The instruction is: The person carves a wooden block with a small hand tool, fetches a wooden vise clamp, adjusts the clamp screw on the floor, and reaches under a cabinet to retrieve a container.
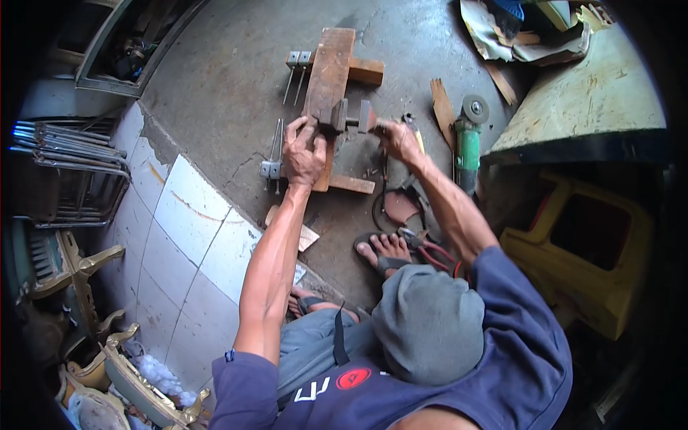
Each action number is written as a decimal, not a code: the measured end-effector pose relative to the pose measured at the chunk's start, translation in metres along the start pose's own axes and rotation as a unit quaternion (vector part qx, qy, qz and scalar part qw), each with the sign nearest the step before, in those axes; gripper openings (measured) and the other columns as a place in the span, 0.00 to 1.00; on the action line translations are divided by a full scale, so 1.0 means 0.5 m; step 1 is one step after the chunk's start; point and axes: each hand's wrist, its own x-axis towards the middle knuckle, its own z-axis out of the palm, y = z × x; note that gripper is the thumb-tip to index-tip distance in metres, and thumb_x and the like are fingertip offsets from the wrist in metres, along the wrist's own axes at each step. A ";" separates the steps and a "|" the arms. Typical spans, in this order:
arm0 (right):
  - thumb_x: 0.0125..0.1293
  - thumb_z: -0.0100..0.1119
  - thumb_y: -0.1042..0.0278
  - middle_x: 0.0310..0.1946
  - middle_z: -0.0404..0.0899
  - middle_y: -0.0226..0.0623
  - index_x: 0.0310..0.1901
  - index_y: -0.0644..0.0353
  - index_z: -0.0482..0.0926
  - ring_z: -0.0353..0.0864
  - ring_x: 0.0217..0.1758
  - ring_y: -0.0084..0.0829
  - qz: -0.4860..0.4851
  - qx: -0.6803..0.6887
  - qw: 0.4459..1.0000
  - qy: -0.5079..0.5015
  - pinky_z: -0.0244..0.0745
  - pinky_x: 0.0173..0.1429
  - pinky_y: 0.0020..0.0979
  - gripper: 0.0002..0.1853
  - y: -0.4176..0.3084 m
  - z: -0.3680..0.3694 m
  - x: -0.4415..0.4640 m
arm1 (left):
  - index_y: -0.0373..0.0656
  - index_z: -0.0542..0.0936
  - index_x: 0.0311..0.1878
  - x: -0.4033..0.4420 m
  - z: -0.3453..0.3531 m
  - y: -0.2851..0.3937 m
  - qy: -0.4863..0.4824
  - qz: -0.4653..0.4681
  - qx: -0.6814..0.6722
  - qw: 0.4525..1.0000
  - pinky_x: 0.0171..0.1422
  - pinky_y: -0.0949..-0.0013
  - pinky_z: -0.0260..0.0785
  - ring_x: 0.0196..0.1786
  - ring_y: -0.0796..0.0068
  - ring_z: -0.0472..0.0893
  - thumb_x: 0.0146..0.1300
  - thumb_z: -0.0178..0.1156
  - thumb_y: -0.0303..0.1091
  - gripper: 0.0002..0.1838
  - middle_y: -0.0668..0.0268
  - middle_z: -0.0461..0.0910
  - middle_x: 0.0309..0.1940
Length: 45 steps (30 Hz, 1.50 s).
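A wooden bench (pixel 331 68) with crosspieces stands on the concrete floor, and a dark metal vise (pixel 333 115) sits on it. My left hand (pixel 304 152) rests at the vise's left side, fingers bent over the bench edge; whether they grip anything is hidden. My right hand (pixel 398 140) is closed at the right end of the vise, by its screw and a reddish plate (pixel 367 116). What its fingers hold is too small to make out. Metal rods with blocks (pixel 270 170) lie left of the bench.
A green angle grinder (pixel 468 147) and a wood strip (pixel 443 115) are at the right. Red-handled pliers (pixel 433 256) lie near the foot. A yellow cabinet-like body (pixel 573 244), stacked metal frames (pixel 72 168) and ornate chair parts (pixel 136 380) stand at the sides.
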 end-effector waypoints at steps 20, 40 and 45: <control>0.65 0.70 0.55 0.58 0.78 0.43 0.49 0.54 0.88 0.76 0.62 0.38 -0.132 0.026 0.984 0.120 0.69 0.68 0.39 0.15 -0.127 -0.063 -0.127 | 0.41 0.87 0.50 0.000 0.001 -0.002 0.004 -0.011 -0.006 1.000 0.64 0.58 0.73 0.56 0.52 0.80 0.58 0.60 0.31 0.17 0.53 0.79 0.54; 0.73 0.59 0.52 0.22 0.78 0.47 0.35 0.58 0.72 0.83 0.31 0.49 -0.107 -0.137 0.983 0.067 0.74 0.31 0.47 0.17 -0.011 0.016 -0.064 | 0.40 0.86 0.51 -0.010 -0.008 0.004 -0.001 -0.008 0.015 1.000 0.64 0.59 0.72 0.57 0.53 0.80 0.57 0.62 0.34 0.18 0.54 0.79 0.55; 0.73 0.60 0.53 0.36 0.84 0.48 0.44 0.60 0.75 0.86 0.35 0.45 0.059 -0.154 0.986 -0.022 0.78 0.35 0.41 0.16 -0.037 -0.008 -0.049 | 0.39 0.86 0.50 -0.011 -0.005 0.010 -0.011 -0.017 0.010 1.000 0.65 0.58 0.71 0.59 0.52 0.79 0.57 0.62 0.33 0.18 0.53 0.78 0.56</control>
